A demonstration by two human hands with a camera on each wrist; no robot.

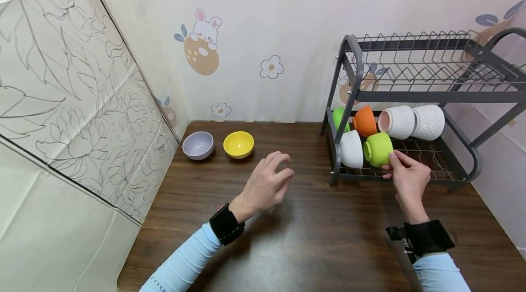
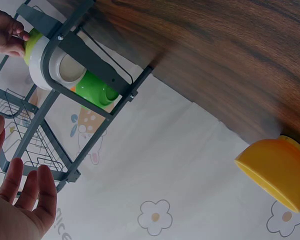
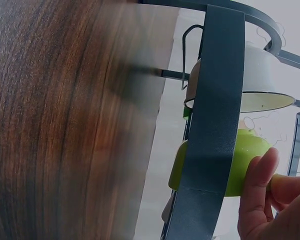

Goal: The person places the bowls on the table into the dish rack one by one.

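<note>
My right hand (image 1: pixel 411 177) pinches the rim of a lime-green bowl (image 1: pixel 379 149), which lies on its side in the lower tier of a dark grey dish rack (image 1: pixel 431 96). In the right wrist view, the rack's front bar crosses in front of this bowl (image 3: pixel 245 160), and the thumb and fingers grip its edge. Left of it stands a white bowl (image 1: pixel 351 149), also tipped on its side. My left hand (image 1: pixel 266 184) hovers above the table with loosely bent fingers and nothing in them. Nearest to it is a yellow bowl (image 1: pixel 239 145), upright on the table.
A lavender bowl (image 1: pixel 198 146) sits left of the yellow one. Behind the lime-green bowl, the lower tier holds a green bowl (image 1: pixel 340 118), an orange bowl (image 1: pixel 365 121) and two white textured cups (image 1: pixel 428 122). The rack's upper tier overhangs them. Patterned wall sheets border the wooden table (image 1: pixel 312 237).
</note>
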